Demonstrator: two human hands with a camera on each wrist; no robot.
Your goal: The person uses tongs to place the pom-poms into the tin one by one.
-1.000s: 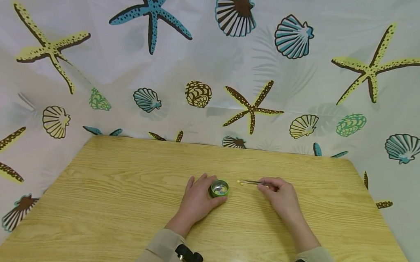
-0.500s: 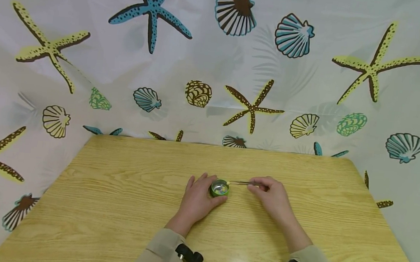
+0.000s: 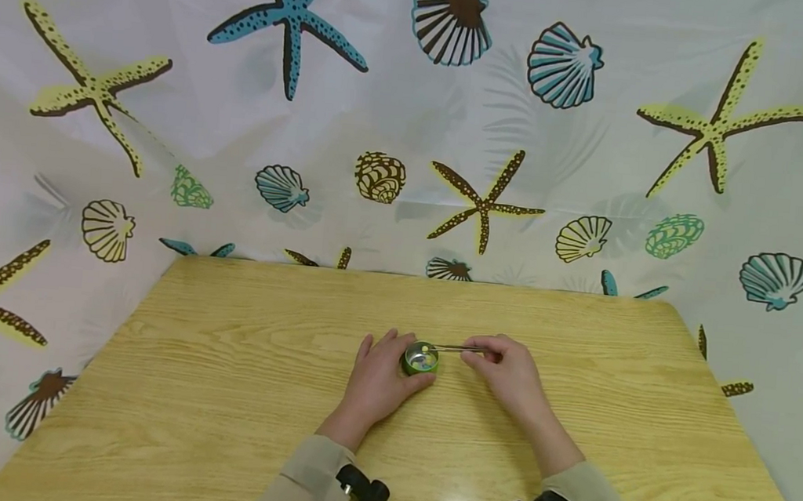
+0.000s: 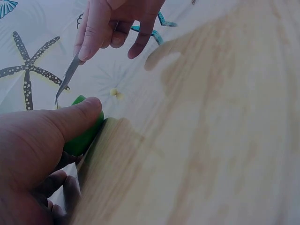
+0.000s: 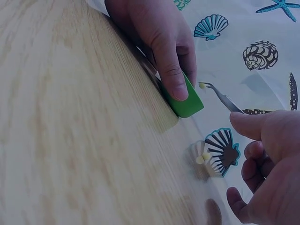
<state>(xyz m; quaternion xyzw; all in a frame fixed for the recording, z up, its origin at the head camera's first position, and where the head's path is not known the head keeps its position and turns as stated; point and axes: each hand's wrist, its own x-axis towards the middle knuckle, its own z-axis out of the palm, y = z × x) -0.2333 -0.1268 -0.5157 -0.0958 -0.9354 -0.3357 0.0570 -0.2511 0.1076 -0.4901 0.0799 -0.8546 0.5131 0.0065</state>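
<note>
My left hand point(image 3: 383, 379) grips a small round green tin point(image 3: 433, 366) on the table, thumb on the near side and fingers at the far left. Its inside is silvery, with several small pale and yellow bits at the bottom. My right hand point(image 3: 508, 373) pinches a pair of metal tweezers point(image 3: 452, 348) between thumb and index finger, pointing left. In the right wrist view, the tweezers' bent tips hold a small yellow bead point(image 5: 202, 86) over the tin's mouth. The other right fingers curl loosely below.
Another small yellow bead point(image 5: 206, 155) lies on the glossy wooden table point(image 3: 234, 395), to the right of the tin. A white cloth point(image 3: 355, 121) printed with starfish and shells hangs behind and at both sides.
My right hand has moved left with the tweezers, bringing the bead from beside the tin to over its mouth. My left hand and the tin have stayed put.
</note>
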